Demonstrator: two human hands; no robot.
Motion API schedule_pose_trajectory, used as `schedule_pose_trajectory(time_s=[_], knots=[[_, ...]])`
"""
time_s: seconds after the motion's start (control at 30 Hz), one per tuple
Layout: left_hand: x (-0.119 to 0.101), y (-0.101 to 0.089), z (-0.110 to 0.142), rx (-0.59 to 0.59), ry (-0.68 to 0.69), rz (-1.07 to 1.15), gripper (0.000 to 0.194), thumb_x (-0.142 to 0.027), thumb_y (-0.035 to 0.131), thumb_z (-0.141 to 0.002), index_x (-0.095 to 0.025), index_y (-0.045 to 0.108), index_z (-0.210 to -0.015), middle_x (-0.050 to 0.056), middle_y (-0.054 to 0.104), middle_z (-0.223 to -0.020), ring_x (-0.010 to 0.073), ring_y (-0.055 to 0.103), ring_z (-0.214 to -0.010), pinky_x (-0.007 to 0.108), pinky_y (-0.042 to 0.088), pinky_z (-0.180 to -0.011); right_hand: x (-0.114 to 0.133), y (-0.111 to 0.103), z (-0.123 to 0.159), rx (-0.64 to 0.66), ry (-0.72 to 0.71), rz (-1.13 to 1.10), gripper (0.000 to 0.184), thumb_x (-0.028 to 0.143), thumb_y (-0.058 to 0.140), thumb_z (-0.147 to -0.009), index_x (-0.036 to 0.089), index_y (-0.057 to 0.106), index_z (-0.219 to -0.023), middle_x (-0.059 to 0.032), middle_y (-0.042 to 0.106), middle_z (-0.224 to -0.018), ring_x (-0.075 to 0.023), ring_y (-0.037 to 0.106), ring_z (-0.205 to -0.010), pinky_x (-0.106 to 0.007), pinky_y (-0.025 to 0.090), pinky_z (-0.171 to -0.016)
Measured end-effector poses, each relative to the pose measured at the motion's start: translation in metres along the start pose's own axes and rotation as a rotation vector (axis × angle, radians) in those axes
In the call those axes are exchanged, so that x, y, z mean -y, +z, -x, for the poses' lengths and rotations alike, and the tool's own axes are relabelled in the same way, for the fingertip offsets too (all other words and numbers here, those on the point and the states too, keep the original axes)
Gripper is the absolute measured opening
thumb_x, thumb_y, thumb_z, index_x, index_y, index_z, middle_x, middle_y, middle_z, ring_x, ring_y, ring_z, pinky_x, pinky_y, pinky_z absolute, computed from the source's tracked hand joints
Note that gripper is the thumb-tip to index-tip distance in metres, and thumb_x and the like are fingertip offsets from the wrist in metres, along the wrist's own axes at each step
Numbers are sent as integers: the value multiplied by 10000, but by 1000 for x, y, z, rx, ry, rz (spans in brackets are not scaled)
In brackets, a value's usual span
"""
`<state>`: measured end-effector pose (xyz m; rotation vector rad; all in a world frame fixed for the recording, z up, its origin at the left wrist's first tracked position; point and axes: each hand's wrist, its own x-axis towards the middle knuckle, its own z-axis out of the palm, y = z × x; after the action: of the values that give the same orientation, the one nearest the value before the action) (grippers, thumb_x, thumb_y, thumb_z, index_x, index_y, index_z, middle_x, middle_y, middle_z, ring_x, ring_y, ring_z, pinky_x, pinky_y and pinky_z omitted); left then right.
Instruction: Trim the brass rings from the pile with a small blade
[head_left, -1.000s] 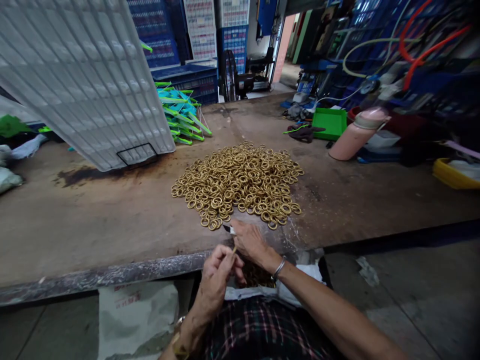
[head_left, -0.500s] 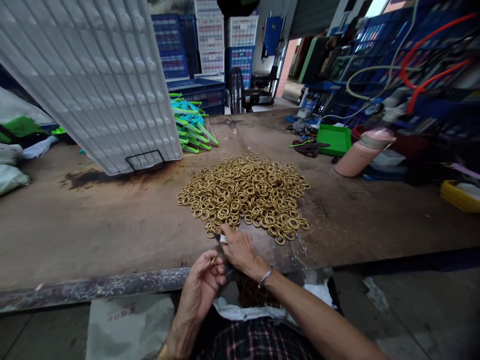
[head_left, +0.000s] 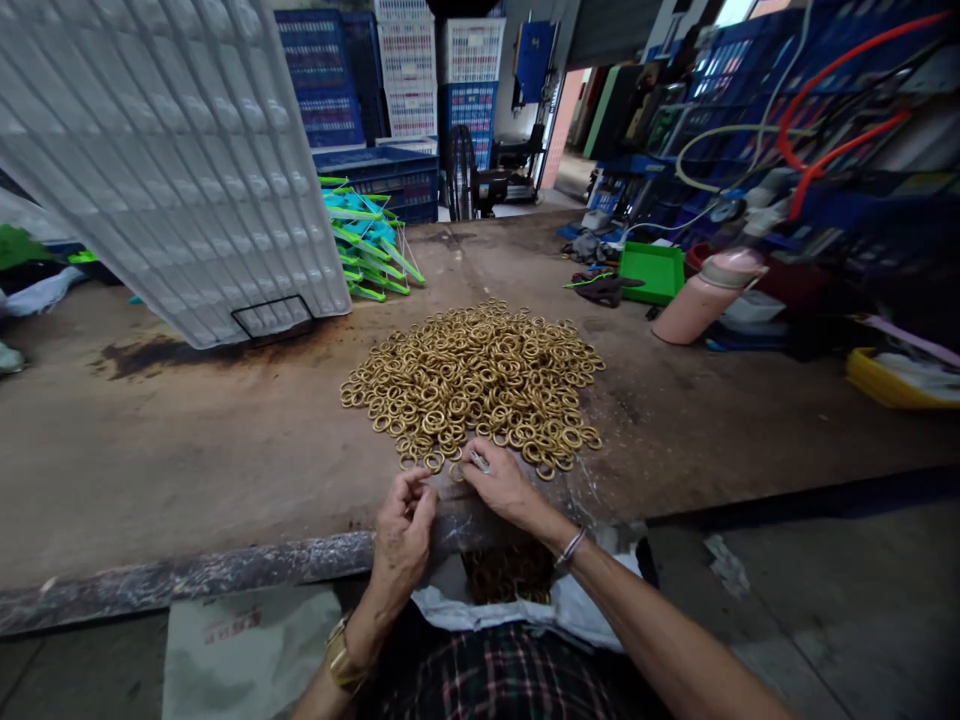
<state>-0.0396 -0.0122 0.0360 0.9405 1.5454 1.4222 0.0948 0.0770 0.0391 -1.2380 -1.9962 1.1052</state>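
Note:
A wide heap of brass-coloured rings (head_left: pixel 480 375) lies on the worktable in front of me. My left hand (head_left: pixel 405 525) is at the heap's near edge, fingers bent and thumb apart from them, with no ring visible between; the index fingertip is close to the nearest rings. Beside it, my right hand (head_left: pixel 504 485) is closed around a small pale, metallic-looking tool (head_left: pixel 478 461), mostly hidden by the fingers. One loose ring (head_left: pixel 456 470) lies by the right fingertips; whether they touch it I cannot tell. Below the table edge, an open white sack (head_left: pixel 480 612) contains more rings (head_left: pixel 510 575).
A tall ribbed translucent panel (head_left: pixel 195 170) leans at the left, beside green and blue plastic pieces (head_left: pixel 371 245). Towards the right stand a green tray (head_left: pixel 652 272), a pink bottle (head_left: pixel 705 300) and a yellow tray (head_left: pixel 900 385). Crates (head_left: pixel 405 80) and a fan (head_left: pixel 465 175) are behind the table (head_left: pixel 187 470).
My left hand has moved up to the heap's edge, and the ring in its fingers no longer shows. My right hand has shifted slightly right with the tool. The view has turned a little.

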Motion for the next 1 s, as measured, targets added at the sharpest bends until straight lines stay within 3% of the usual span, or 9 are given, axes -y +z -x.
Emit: schedule_pose_trajectory(time_s=[0.17, 0.3, 0.43, 0.6, 0.73, 0.87, 1.0], knots=[[-3, 6, -4, 154, 315, -271, 214, -223, 526, -777, -175, 622, -962, 16, 631, -748, 124, 568, -647, 246, 448, -638, -2, -4, 9, 118, 163, -350, 32, 218, 465, -702, 191, 482, -699, 67, 452, -557, -82, 396, -505, -188, 304, -498], [-4, 12, -2, 264, 351, -321, 186, -237, 493, -812, -186, 644, -907, 50, 686, -839, 161, 618, -776, 279, 466, -736, 1, -3, 15, 166, 288, -486, 67, 255, 475, -697, 194, 487, -722, 89, 410, -503, -60, 318, -414, -178, 240, -416], [-6, 17, 1, 248, 224, -255, 158, -279, 503, -812, -174, 618, -839, 30, 667, -771, 146, 593, -716, 259, 455, -689, 3, -2, 18, 203, 360, -561, 103, 298, 466, -710, 197, 479, -724, 99, 373, -476, -57, 260, -372, -186, 195, -376], [-10, 22, 4, 203, -39, -47, 203, -364, 547, -774, -168, 547, -721, -42, 510, -549, 75, 430, -478, 187, 348, -479, 4, -1, 20, 88, 142, -379, 171, 321, 498, -734, 161, 516, -675, 48, 467, -591, -84, 408, -566, -188, 331, -531], [-12, 24, 3, 195, -222, 69, 292, -455, 585, -728, -168, 530, -735, -71, 459, -511, 35, 293, -376, 173, 208, -380, 5, -1, 20, 59, 104, -298, 161, 295, 482, -743, 160, 506, -660, 48, 447, -598, -92, 394, -592, -200, 325, -558], [-12, 24, 1, 217, -279, 96, 377, -522, 614, -679, -162, 530, -752, -66, 478, -514, 29, 285, -362, 174, 179, -363, 5, 0, 18, 46, 102, -263, 162, 278, 467, -752, 164, 479, -637, 55, 421, -586, -87, 371, -577, -195, 301, -536], [-9, 21, 2, 300, -283, 117, 357, -512, 582, -724, -164, 507, -697, -89, 384, -438, 31, 264, -355, 172, 179, -364, 4, 1, 19, 57, 93, -276, 191, 291, 450, -768, 170, 448, -620, 62, 398, -570, -84, 356, -558, -198, 288, -523]])
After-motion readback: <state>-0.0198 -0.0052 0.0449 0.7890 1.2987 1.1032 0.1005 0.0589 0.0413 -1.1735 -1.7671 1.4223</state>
